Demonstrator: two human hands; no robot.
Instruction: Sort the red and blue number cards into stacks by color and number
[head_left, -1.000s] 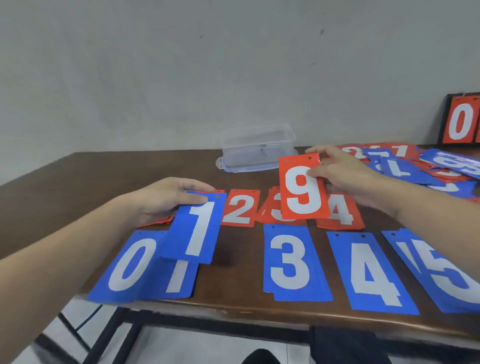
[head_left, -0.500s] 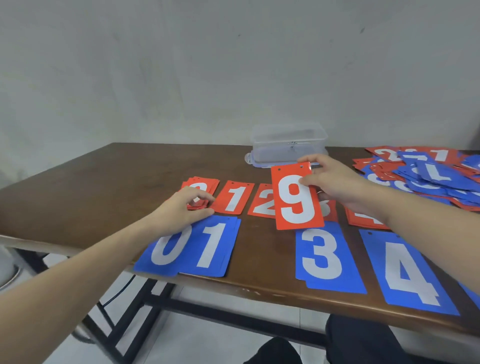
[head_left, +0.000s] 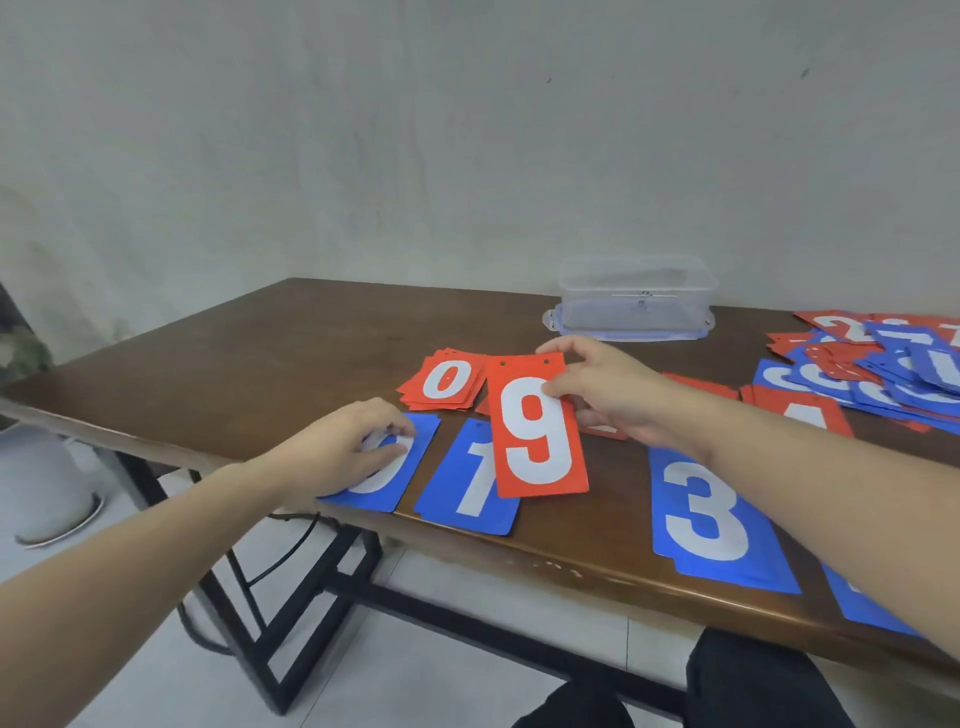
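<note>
Running along the near edge of the desk (head_left: 260, 364), a row of blue stacks is seen: the blue 0 stack (head_left: 397, 467) under the left hand (head_left: 343, 452), whose fingers are laid on it loosely curled, then the blue 1 stack (head_left: 475, 483) and the blue 3 stack (head_left: 711, 514). Above the blue 1, the red 9 card (head_left: 537, 431) is held off the desk by the right hand (head_left: 608, 389), its top right corner pinched between thumb and fingers, its long axis running away from the person. Just behind it lies the red 0 stack (head_left: 447, 382); the rest of the red row is mostly hidden by card and hand, so a 9 place probably lies rightward, on the right hand's own side. Farther off are the unsorted pile (head_left: 883, 364) and a clear box (head_left: 636, 299). Compared with half a second ago, the card has been carried leftward, and the left hand has been moved from the red 0 stack onto the blue 0.
</note>
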